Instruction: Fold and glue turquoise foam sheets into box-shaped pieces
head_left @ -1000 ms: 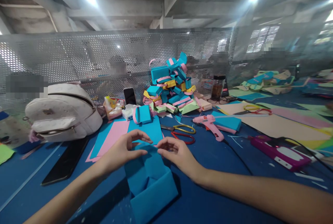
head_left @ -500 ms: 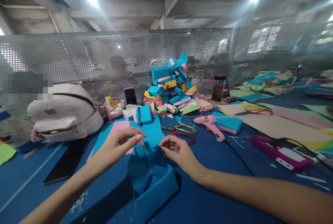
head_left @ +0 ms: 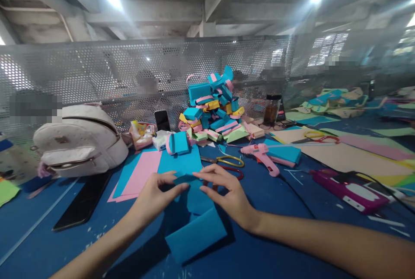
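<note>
A folded blue paper box (head_left: 197, 236) stands tilted on the table in front of me, its near wall facing me. My left hand (head_left: 161, 192) pinches the box's upper far flap from the left, thumb on the near side and fingers behind. From the right, my right hand (head_left: 223, 186) closes thumb and fingers on the same flap's edge. Just beyond my hands lie blue sheets (head_left: 191, 160) and pink sheets (head_left: 145, 169). Scissors with yellow and red handles (head_left: 231, 162) lie past my right hand. The inside of the box is partly hidden.
A pink glue gun (head_left: 263, 157) with a cord lies to the right, near a purple power bank (head_left: 352, 190). Behind rises a pile of small folded paper boxes (head_left: 214, 110). At left are a white backpack (head_left: 81, 141) and a black phone (head_left: 82, 201).
The box has tipped, its near wall now facing me more. Both hands have come closer together on the upper flap, and the left hand has moved lower.
</note>
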Motion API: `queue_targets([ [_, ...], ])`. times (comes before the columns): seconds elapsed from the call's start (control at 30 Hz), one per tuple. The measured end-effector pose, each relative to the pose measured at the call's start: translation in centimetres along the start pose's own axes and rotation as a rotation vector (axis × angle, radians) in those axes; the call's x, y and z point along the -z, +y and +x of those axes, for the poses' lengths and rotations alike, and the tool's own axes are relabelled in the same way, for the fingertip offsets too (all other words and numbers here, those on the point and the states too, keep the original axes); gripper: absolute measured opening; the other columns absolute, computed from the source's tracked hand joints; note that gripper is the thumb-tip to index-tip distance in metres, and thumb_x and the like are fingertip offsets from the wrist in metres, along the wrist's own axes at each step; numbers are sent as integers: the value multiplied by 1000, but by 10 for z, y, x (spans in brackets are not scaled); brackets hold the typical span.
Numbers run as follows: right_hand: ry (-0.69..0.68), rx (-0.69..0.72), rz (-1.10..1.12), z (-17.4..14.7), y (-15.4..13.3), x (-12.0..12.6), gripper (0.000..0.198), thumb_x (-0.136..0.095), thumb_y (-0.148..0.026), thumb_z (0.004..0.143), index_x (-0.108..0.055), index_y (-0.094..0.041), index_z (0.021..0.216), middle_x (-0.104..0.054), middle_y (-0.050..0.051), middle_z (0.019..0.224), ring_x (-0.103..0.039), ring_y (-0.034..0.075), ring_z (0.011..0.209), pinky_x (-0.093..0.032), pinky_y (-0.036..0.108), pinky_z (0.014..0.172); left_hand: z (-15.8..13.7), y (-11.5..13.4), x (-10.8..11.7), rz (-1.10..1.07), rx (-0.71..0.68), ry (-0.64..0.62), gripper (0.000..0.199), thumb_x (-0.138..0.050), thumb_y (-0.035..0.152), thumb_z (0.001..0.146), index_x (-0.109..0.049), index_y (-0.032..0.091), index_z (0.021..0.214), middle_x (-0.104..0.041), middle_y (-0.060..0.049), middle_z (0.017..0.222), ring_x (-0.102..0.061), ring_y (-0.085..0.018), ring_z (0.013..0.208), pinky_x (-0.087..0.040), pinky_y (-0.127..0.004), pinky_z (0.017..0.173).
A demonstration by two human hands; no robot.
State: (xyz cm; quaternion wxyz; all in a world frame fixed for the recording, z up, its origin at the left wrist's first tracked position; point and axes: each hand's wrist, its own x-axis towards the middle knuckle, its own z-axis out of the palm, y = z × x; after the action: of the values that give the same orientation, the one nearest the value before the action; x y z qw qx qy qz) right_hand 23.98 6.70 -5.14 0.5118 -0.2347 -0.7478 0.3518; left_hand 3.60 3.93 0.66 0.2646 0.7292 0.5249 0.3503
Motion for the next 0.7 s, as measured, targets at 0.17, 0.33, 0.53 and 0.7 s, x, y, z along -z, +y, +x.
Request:
queue_targets([
  [0.17,-9,58,-30,-1,4,0,30,-60,-28,90,-66,-31,119,-61,5,107,-58,18,93,-48,26,69,-3,1,-2,-38,-12,2,33,-66,40,78,-62,21,50,-67,-2,61,-66,-28,91,-51,-39,82],
  [0.33,15,28,-3,2,0,-1,24,-62,-28,89,-70,-29,112,-63,4,97,-59,17,86,-46,26,66,-7,-5,-6,47,-20,59,29,-66,40,79,-67,24,55,-71,-3,65,-61,-33,108,-43,-47,97],
  [0.53,76,-86,44,3,-6,-2,14,-69,-29,83,-76,-27,95,-63,4,93,-60,16,80,-44,24,59,-10,1,-8,128,-76,21,20,-61,36,84,-77,26,77,-74,-3,73,-64,-26,86,-49,-38,76],
  [0.7,96,-116,101,4,-8,-2,7,-74,-27,78,-78,-26,84,-63,3,90,-58,14,76,-40,24,56,-14,9,-11,160,-139,32,19,-59,28,85,-78,28,87,-73,-1,69,-59,-19,64,-48,-34,70],
])
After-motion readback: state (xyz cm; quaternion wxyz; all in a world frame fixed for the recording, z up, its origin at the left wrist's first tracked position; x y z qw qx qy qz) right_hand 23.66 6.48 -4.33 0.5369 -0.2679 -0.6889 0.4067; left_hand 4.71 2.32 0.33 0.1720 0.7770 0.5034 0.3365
